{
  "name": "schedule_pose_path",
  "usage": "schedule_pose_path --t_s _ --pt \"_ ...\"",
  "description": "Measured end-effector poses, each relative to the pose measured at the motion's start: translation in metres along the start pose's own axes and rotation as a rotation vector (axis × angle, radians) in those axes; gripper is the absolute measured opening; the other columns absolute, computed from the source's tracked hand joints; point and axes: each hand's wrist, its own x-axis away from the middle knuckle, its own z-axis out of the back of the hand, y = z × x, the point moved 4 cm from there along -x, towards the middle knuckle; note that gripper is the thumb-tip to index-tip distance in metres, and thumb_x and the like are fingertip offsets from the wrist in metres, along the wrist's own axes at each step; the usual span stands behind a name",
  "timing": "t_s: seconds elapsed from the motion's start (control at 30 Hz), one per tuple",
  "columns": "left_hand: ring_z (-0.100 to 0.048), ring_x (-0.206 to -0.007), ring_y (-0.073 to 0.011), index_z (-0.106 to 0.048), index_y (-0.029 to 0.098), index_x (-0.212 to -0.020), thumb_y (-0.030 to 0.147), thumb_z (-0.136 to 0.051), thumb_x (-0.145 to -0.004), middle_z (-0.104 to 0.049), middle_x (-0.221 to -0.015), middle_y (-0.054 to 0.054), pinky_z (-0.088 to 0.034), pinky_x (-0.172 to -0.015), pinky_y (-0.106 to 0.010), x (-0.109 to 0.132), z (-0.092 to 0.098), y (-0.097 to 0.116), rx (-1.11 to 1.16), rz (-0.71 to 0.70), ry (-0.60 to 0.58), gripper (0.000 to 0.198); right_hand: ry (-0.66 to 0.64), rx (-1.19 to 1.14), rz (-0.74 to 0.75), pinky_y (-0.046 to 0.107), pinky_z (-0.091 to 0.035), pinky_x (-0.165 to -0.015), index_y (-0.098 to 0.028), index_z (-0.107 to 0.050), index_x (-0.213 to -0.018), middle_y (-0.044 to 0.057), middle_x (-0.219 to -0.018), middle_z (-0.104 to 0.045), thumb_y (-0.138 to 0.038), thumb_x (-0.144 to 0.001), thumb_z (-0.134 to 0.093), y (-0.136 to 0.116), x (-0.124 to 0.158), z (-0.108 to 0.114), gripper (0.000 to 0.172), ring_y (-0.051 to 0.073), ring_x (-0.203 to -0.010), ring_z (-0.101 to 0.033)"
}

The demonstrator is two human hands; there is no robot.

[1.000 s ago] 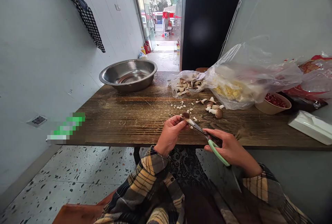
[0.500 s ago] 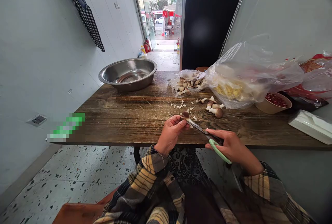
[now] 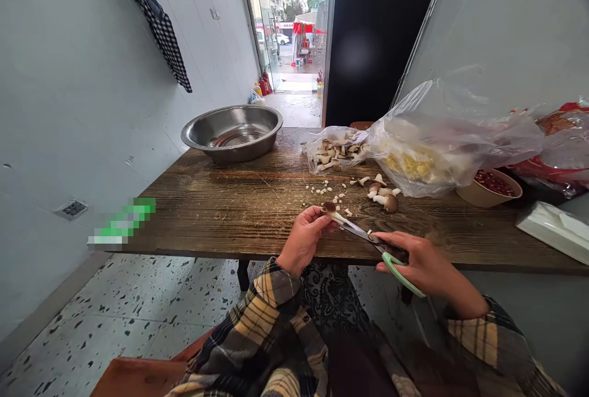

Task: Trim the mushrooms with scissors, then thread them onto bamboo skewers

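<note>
A brown-capped mushroom [image 3: 329, 207] slants, pale stem [image 3: 337, 217] seemingly touching green-handled scissors [image 3: 361, 232].

The left hand [image 3: 306, 238] pinches a mushroom [image 3: 330, 207] near its cap; the right hand [image 3: 421, 262] holds scissors [image 3: 359, 232], blades at the stem. Scraps [image 3: 348, 212] and a basin [image 3: 246, 151] sit on the table [image 3: 221, 213].

Loose mustard-yellow, black and grey plaid fabric sleeves [image 3: 257, 323] end above the bare left hand [image 3: 304, 238] and bare right hand [image 3: 421, 262]; dark, swirl-patterned cloth [image 3: 330, 296] shows below.
</note>
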Motion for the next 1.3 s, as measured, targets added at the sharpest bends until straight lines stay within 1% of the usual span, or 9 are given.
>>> schedule_pose_path --t_s 0.13,0.23,0.33,0.5,0.63,0.77,0.97,1.13,1.3 --pt "-0.064 -0.065 -0.0119 -0.057 0.015 -0.078 0.027 -0.08 -0.064 -0.067 -0.075 -0.001 -0.047 -0.062 -0.023 -0.001 0.0 -0.001 -0.009 0.003 -0.003 0.03 0.169 -0.091 -0.097 0.037 -0.054 -0.081 -0.02 -0.065 -0.119 0.009 -0.109 -0.071 -0.044 -0.075 -0.07 0.008 -0.001 0.005 0.05 0.026 -0.095 -0.068" --pt "-0.061 -0.061 -0.0101 -0.057 0.014 -0.077 0.027 -0.079 -0.066 -0.066 -0.072 -0.001 -0.046 -0.062 -0.023 -0.001 -0.007 -0.005 -0.046 0.001 -0.04 0.027 0.313 -0.263 -0.177 0.039 -0.054 -0.08 -0.018 -0.063 -0.118 0.009 -0.097 -0.073 -0.046 -0.073 -0.071 0.009 -0.009 -0.003 0.053 0.025 -0.086 -0.069" --pt "-0.061 -0.062 -0.0103 -0.06 0.014 -0.079 0.028 -0.077 -0.067 -0.067 -0.074 -0.001 -0.046 -0.065 -0.024 0.001 -0.017 -0.01 -0.09 -0.007 -0.095 0.025 0.359 -0.475 -0.15 0.038 -0.053 -0.081 -0.017 -0.06 -0.119 0.009 -0.093 -0.073 -0.044 -0.072 -0.073 -0.002 -0.022 -0.017 0.056 0.024 -0.085 -0.069" --pt "-0.06 -0.062 -0.01 -0.059 0.014 -0.078 0.027 -0.075 -0.07 -0.065 -0.071 0.0 -0.046 -0.065 -0.023 0.006 -0.027 -0.009 -0.163 -0.023 -0.135 0.022 0.358 -0.638 -0.117 0.036 -0.053 -0.079 -0.015 -0.059 -0.116 0.009 -0.093 -0.072 -0.039 -0.07 -0.075 -0.019 -0.039 -0.033 0.055 0.022 -0.083 -0.067" --pt "-0.059 -0.06 -0.0096 -0.058 0.015 -0.079 0.023 -0.072 -0.071 -0.063 -0.068 0.0 -0.046 -0.064 -0.023 0.009 -0.027 -0.009 -0.189 0.013 -0.151 0.018 0.355 -0.661 -0.126 0.033 -0.053 -0.074 -0.014 -0.06 -0.115 0.009 -0.092 -0.07 -0.036 -0.071 -0.072 -0.018 -0.041 -0.037 0.051 0.02 -0.079 -0.065" --pt "-0.057 -0.059 -0.0091 -0.059 0.015 -0.078 0.021 -0.071 -0.068 -0.062 -0.07 0.001 -0.046 -0.061 -0.022 0.007 -0.024 -0.012 -0.146 0.073 -0.152 0.017 0.4 -0.548 -0.127 0.035 -0.053 -0.077 -0.014 -0.061 -0.117 0.009 -0.094 -0.071 -0.032 -0.074 -0.068 -0.01 -0.04 -0.034 0.046 0.021 -0.08 -0.066" --pt "-0.057 -0.058 -0.0095 -0.065 0.015 -0.093 0.027 -0.073 -0.07 -0.065 -0.075 -0.002 -0.046 -0.059 -0.023 0.006 -0.034 -0.011 -0.15 0.171 -0.233 0.027 0.406 -0.452 -0.071 0.036 -0.053 -0.082 -0.018 -0.064 -0.114 0.009 -0.101 -0.073 -0.032 -0.076 -0.066 -0.009 -0.039 -0.031 0.04 0.022 -0.087 -0.069" --pt "-0.059 -0.057 -0.01 -0.065 0.014 -0.085 0.031 -0.075 -0.069 -0.065 -0.071 -0.003 -0.044 -0.053 -0.021 -0.003 -0.041 -0.008 -0.209 0.194 -0.228 0.026 0.392 -0.498 -0.069 0.037 -0.053 -0.083 -0.02 -0.064 -0.115 0.008 -0.1 -0.073 -0.036 -0.074 -0.07 0.002 -0.037 -0.029 0.045 0.022 -0.089 -0.069" --pt "-0.056 -0.053 -0.0093 -0.063 0.014 -0.084 0.032 -0.078 -0.066 -0.063 -0.066 -0.002 -0.04 -0.045 -0.018 -0.038 -0.039 0.016 -0.271 0.12 -0.174 0.03 0.611 -0.618 -0.201 0.038 -0.054 -0.08 -0.017 -0.061 -0.117 0.008 -0.09 -0.073 -0.044 -0.073 -0.072 0.043 -0.023 -0.013 0.052 0.022 -0.082 -0.068"
